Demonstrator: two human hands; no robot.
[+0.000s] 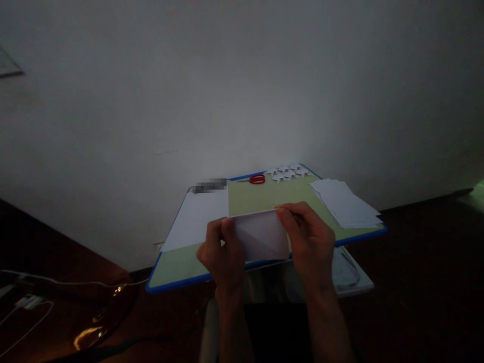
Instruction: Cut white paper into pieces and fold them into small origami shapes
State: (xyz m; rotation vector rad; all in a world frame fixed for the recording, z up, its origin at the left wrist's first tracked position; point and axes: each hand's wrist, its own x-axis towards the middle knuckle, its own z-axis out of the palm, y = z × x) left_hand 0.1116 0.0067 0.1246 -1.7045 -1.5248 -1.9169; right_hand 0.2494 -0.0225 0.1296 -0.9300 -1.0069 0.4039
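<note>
Left hand (225,252): fingers clamped on the paper's left edge
Right hand (310,242): fingers clamped on its upper right corner
Paper (262,237): creased, held up above the table's near edge
Table (245,196): green with blue rim
Far side: scissors (257,179), beside white shapes (288,173)
Right side: loose sheets (346,204)
Left side: white sheet (202,217)
</note>
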